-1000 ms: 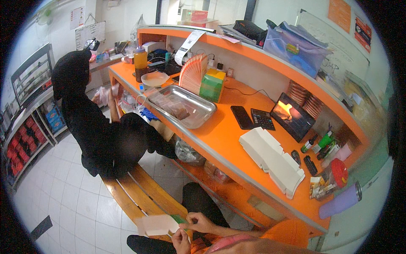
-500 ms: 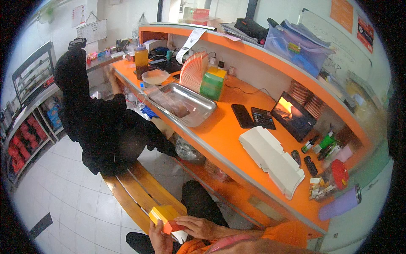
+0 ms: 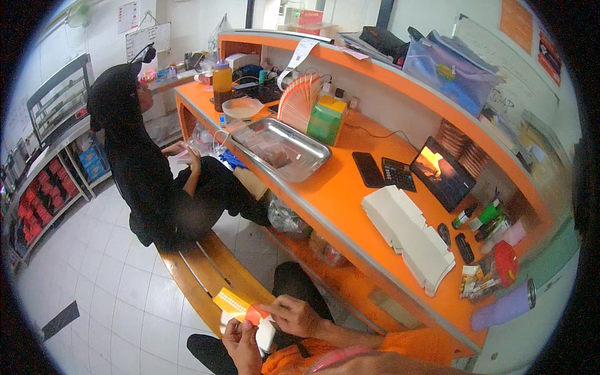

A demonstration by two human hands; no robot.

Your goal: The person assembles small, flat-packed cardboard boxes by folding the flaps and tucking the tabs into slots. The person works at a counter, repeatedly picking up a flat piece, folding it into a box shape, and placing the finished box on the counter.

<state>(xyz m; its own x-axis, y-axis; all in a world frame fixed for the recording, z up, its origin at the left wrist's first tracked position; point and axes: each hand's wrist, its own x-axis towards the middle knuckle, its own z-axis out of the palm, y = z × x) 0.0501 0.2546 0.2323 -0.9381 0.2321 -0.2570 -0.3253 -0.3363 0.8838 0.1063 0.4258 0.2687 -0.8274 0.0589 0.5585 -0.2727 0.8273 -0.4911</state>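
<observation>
Low in front of me, over my lap, is a small folding carton (image 3: 231, 304) in yellow, orange-red and white, partly unfolded. My left hand (image 3: 242, 345) pinches its lower edge between thumb and fingers. Against its orange-red panel rest the fingertips of my right hand (image 3: 294, 315), the other fingers curled; the exact grip is partly hidden. A white part of the carton hangs below, between the two hands.
A wooden bench (image 3: 206, 272) runs beneath, where a co-worker in black (image 3: 156, 169) sits at left. On the orange counter (image 3: 331, 187) lie white flat cartons (image 3: 409, 237), a steel tray (image 3: 281, 150), a phone (image 3: 369, 169), a tablet (image 3: 442, 174) and a purple tumbler (image 3: 504, 306).
The carton has turned and opened flatter, showing more white. My right hand has drawn back to its right edge. The co-worker's hands have come down from the counter to the lap.
</observation>
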